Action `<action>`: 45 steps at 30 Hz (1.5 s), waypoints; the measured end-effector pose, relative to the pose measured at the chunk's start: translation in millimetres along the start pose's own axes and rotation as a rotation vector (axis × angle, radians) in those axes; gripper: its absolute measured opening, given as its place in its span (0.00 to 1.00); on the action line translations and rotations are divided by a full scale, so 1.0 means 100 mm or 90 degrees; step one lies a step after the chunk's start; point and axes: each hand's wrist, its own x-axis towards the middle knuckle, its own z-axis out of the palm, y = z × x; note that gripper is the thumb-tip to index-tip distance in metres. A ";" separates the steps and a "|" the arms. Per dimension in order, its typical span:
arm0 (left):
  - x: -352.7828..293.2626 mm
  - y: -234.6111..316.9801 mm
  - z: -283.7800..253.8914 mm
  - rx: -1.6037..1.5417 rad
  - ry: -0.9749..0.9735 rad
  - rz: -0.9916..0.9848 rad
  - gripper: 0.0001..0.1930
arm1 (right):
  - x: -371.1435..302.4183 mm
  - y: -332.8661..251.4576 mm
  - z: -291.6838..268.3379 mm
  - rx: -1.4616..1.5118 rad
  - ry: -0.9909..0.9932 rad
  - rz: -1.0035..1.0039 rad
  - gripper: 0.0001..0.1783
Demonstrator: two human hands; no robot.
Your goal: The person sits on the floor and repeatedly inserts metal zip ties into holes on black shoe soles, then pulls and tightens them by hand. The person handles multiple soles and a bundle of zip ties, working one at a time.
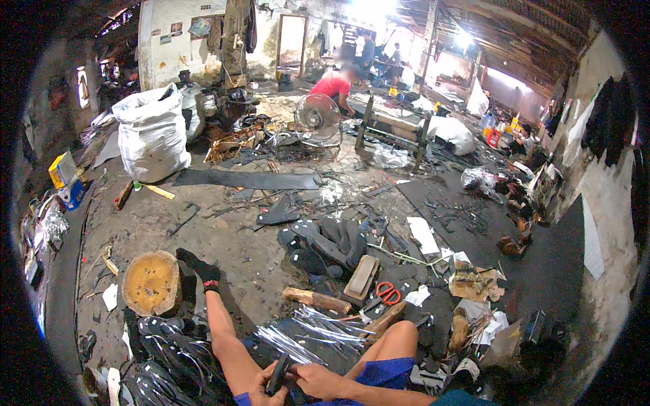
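Note:
Low in the head view, a curved black piece (278,374), perhaps rubber, sits between my two hands above my lap. My left hand (267,392) has its fingers closed round the lower end. From the right, my right hand (315,380) pinches the same piece near its middle. Just beyond my hands lies a spread of thin whitish strips (291,345). Red-handled scissors (388,293) rest on dark scraps past my bent knee, close to a grey-brown rectangular block (362,277) and a wooden stick (317,300).
A round wooden block (150,284) stands beside my outstretched foot. Black pieces with white tags pile up at lower left (172,358) and ahead (325,243). Farther off are a large white sack (152,135), a fan (317,116) and a person in red (330,86).

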 end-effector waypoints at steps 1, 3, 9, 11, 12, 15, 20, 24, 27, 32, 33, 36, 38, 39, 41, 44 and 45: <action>-0.01 0.02 0.02 0.005 0.003 -0.013 0.31 | 0.00 0.01 0.00 -0.027 0.020 0.031 0.15; 0.00 0.04 0.04 -0.031 -0.011 0.005 0.32 | -0.01 0.05 -0.02 -0.025 0.001 0.019 0.15; 0.01 0.01 0.05 0.032 -0.027 0.047 0.22 | 0.00 0.23 -0.11 -0.070 -0.040 -0.035 0.17; 0.06 -0.01 0.07 0.068 0.026 0.014 0.24 | 0.03 0.26 -0.11 -0.092 -0.045 -0.029 0.17; 0.08 -0.02 0.09 0.092 0.032 0.026 0.24 | 0.05 0.26 -0.11 -0.089 -0.028 -0.033 0.17; 0.09 -0.04 0.15 0.182 0.064 0.110 0.25 | 0.09 0.21 -0.14 -0.102 0.057 -0.027 0.15; -0.22 -0.13 0.18 0.371 0.044 -0.032 0.25 | 0.13 0.06 -0.21 -0.161 0.172 -0.007 0.12; -0.29 -0.26 0.21 0.473 0.089 -0.074 0.25 | 0.24 0.00 -0.18 -0.539 0.260 -0.074 0.08; -0.12 -0.29 0.18 0.402 0.164 -0.019 0.23 | 0.31 0.09 -0.18 -0.448 0.264 0.065 0.06; 0.13 -0.06 -0.02 -0.189 0.223 -0.205 0.17 | 0.19 0.42 -0.34 -0.086 0.457 0.028 0.13; 0.17 -0.02 -0.01 -0.149 0.228 -0.172 0.17 | 0.15 0.45 -0.32 -0.051 0.368 0.051 0.13; 0.26 0.07 0.08 -0.026 0.240 -0.072 0.17 | 0.01 0.41 -0.18 0.011 0.194 0.086 0.16; 0.31 0.10 0.15 0.057 0.247 -0.003 0.17 | -0.01 0.31 -0.11 -0.023 0.143 0.055 0.17; 0.33 0.11 0.19 0.099 0.250 0.032 0.18 | 0.00 0.24 -0.09 -0.039 0.117 0.039 0.17; 0.34 0.14 0.23 0.164 0.212 -0.012 0.18 | 0.05 0.11 -0.12 0.113 0.105 0.108 0.17; 0.31 0.19 0.28 0.197 0.167 0.020 0.19 | 0.16 -0.06 -0.19 0.201 0.158 0.088 0.15; 0.29 0.21 0.30 0.212 0.174 0.031 0.19 | 0.17 -0.11 -0.20 0.173 0.187 0.037 0.15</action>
